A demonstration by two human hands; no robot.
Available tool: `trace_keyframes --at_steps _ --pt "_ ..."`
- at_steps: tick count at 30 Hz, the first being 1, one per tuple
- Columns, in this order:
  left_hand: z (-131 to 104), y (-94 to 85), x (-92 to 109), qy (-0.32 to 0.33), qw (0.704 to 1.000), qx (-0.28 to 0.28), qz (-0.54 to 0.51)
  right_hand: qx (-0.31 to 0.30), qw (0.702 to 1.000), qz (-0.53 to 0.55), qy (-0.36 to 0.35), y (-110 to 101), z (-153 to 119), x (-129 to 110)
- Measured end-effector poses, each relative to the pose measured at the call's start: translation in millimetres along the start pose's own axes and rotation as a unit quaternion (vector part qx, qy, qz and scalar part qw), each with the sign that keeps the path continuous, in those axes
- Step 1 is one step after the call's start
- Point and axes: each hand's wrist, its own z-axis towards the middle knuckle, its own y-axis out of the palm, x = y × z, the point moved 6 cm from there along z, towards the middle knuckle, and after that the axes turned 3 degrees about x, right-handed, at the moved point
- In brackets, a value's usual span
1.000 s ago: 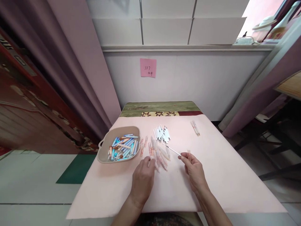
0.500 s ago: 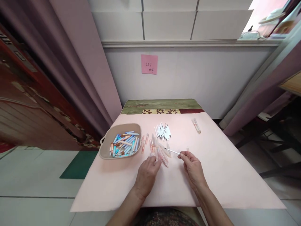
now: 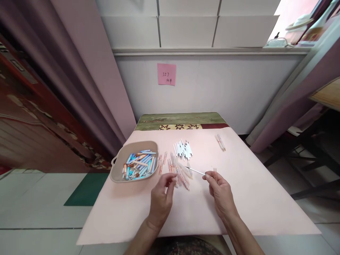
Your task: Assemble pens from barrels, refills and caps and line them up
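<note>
A: What do the hands hold?

B: The right hand (image 3: 220,191) pinches a thin white refill (image 3: 195,170) between thumb and fingers, with a small clear piece (image 3: 214,170) upright at its fingertips. The left hand (image 3: 160,198) is lifted, fingers loosely curled at a clear tube from the loose pile (image 3: 179,173); whether it has a firm hold, I cannot tell.

A: And around them?

B: Beyond the pile lies a row of white refills (image 3: 182,149). Left of the left hand sits a beige tray (image 3: 119,163) of blue caps. Far beyond the right hand, two finished pens (image 3: 220,142) lie on the pink desk (image 3: 255,198).
</note>
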Motion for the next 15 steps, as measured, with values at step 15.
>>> trace_keyframes --at_steps 15 --pt "-13 8.6 -13 -0.355 0.790 0.196 -0.460 -0.015 0.974 -0.106 -0.201 17 -34 -47"
